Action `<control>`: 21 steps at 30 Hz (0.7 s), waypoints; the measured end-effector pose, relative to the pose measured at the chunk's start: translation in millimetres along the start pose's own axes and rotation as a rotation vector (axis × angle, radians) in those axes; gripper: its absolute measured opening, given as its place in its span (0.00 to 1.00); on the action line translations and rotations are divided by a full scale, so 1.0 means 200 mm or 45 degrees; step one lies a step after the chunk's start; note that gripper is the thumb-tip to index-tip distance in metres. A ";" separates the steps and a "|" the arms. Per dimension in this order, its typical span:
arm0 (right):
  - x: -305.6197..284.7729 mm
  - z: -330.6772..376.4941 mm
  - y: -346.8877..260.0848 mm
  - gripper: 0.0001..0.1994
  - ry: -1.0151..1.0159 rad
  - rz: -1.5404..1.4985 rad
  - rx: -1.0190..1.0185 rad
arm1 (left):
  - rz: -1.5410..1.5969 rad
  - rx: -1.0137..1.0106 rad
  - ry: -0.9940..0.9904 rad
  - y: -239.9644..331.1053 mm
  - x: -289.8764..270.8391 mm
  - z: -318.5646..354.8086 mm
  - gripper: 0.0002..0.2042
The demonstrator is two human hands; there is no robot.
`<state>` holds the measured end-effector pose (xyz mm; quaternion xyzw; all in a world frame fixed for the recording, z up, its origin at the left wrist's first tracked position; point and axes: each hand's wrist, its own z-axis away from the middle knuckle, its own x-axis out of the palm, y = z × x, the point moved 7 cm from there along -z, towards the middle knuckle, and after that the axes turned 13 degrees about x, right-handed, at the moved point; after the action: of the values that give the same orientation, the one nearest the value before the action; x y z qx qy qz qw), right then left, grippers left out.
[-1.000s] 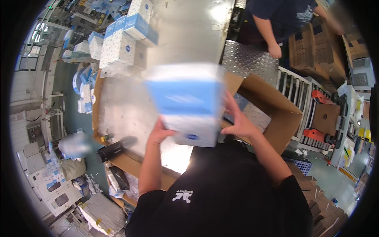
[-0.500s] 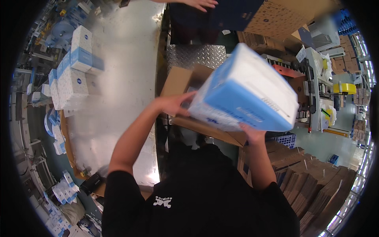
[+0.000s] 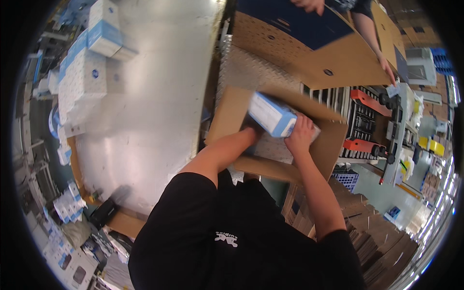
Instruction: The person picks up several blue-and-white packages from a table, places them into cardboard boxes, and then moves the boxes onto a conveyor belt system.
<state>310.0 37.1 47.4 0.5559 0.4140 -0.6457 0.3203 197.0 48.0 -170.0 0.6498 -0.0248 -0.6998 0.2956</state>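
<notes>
A blue-and-white package (image 3: pixel 271 115) is tilted down inside an open cardboard carton (image 3: pixel 229 108). My right hand (image 3: pixel 302 131) grips its right end, fingers wrapped over the edge. Beside the package's left side, my left hand (image 3: pixel 250 137) reaches into the carton; its fingers are hidden in shadow and behind the package. The carton's flaps stand outward around both wrists. Something pale, blurred, lies low in the carton under the package.
A metal table (image 3: pixel 159 96) runs along the left, with blue-and-white boxes (image 3: pixel 89 72) stacked at its far side. Another person's hand (image 3: pixel 309 6) holds a large printed carton (image 3: pixel 319 53) ahead. Flattened cardboard (image 3: pixel 372 237) is stacked at the lower right, near a roller conveyor (image 3: pixel 338 99).
The package has gone down from above the carton into it, carried by my hands. The other person's large carton has swung closer, and my view has shifted.
</notes>
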 end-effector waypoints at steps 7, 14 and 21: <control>0.64 0.19 -0.15 0.40 -0.375 -0.036 -0.094 | 0.319 0.218 -0.579 0.06 -0.23 0.33 0.23; 1.05 0.24 -0.19 0.43 -1.135 0.192 -0.216 | -0.056 -0.308 0.609 -0.84 -1.59 1.20 0.29; 0.66 0.15 -0.34 0.12 -0.802 -0.786 0.150 | -0.332 -2.088 0.966 -2.29 -2.27 2.92 0.45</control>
<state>214.2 47.6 -68.7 0.1997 0.4053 -0.8714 0.1909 -525.6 423.5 134.2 0.4201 0.6528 -0.2653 0.5718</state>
